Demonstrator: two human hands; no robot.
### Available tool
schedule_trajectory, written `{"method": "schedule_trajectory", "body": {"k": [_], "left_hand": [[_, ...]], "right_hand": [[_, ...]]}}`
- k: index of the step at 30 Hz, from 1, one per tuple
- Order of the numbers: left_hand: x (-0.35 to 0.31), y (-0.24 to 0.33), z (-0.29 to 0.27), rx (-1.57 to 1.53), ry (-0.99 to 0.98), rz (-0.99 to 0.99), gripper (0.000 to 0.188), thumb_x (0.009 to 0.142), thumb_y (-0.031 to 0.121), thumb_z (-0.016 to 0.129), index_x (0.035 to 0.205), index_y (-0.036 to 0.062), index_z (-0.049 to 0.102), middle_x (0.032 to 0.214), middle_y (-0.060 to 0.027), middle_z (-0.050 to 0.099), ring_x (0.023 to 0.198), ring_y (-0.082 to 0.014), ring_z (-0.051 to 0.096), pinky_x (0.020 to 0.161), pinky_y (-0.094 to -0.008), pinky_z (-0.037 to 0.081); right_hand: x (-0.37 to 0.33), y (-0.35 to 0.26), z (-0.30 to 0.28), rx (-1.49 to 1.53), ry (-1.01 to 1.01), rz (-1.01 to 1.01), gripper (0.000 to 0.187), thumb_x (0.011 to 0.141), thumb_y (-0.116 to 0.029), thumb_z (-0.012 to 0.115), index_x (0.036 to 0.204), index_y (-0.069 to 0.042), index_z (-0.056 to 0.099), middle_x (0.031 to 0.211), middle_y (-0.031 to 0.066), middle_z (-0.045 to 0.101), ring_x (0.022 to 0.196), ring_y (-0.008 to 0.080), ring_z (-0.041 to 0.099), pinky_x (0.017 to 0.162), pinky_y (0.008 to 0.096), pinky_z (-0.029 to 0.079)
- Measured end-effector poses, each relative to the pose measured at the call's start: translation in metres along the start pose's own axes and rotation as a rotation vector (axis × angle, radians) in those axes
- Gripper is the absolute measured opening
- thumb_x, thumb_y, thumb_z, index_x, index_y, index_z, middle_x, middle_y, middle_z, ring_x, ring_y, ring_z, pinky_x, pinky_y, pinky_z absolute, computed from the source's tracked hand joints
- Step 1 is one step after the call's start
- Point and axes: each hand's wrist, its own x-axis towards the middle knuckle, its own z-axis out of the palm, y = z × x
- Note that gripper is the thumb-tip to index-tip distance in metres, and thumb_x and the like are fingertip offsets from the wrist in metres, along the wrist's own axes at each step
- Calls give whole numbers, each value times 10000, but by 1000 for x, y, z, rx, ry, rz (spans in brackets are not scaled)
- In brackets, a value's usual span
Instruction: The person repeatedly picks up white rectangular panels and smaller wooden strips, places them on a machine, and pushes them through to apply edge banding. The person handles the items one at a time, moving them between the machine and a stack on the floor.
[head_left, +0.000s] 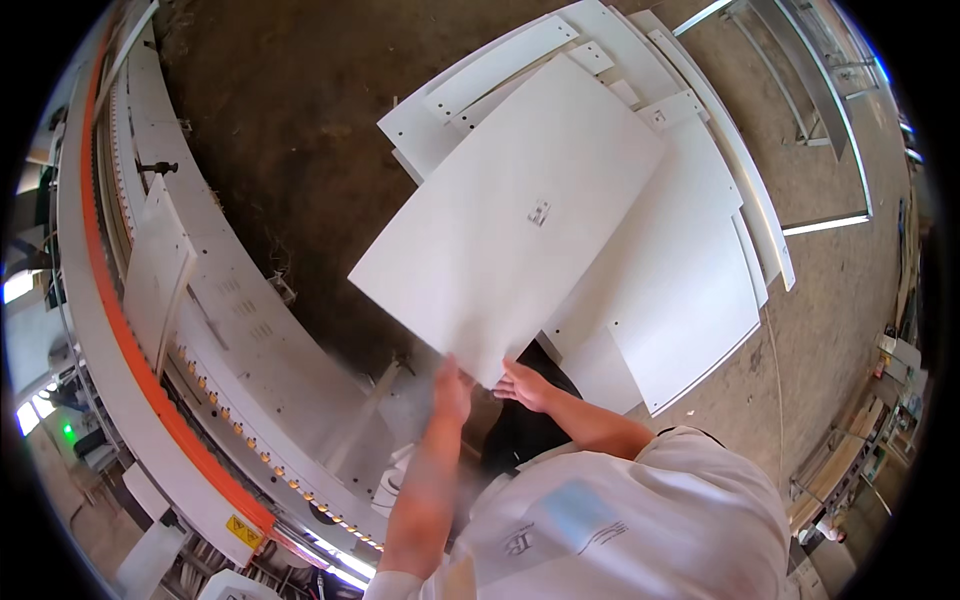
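Nearest us, our left hand [453,390], blurred, and right hand [525,385], fingers half-curled, sit at either side of a white board's [480,210] near corner; we can't tell if either pinches it. Beyond, we see the board's far part overlapping a loose pile of white panels [680,260], then a metal frame [828,225] on the brown floor [815,310].

1. The left forearm [420,510] reaches nearly straight ahead, the left hand [453,390] gripping, slightly blurred.
2. The right forearm [598,425] slants inward from a bent elbow, the right hand [526,386] gripping with curled fingers.
3. Both hands sit near each other, apart.
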Motion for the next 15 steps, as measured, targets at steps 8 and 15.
{"method": "schedule_trajectory", "body": {"k": [8, 15], "left_hand": [[-68, 2, 3, -182, 392, 290, 533, 1046, 429, 525, 1360, -1, 522, 1321, -116, 611, 1170, -258, 616, 995, -400, 498], [-122, 36, -22, -176, 635, 495, 419, 1037, 388, 553, 1005, -12, 672, 863, -62, 663, 772, -165, 617, 692, -331, 501]], "right_hand": [[9, -104, -103, 298, 389, -353, 412, 969, -583, 585, 863, -189, 524, 740, -6, 534, 660, 158, 484, 645, 341, 428], [11, -188, -130, 351, 668, -389, 278, 933, -465, 707, 886, -209, 610, 736, -48, 573, 621, 113, 515, 574, 302, 459]]}}
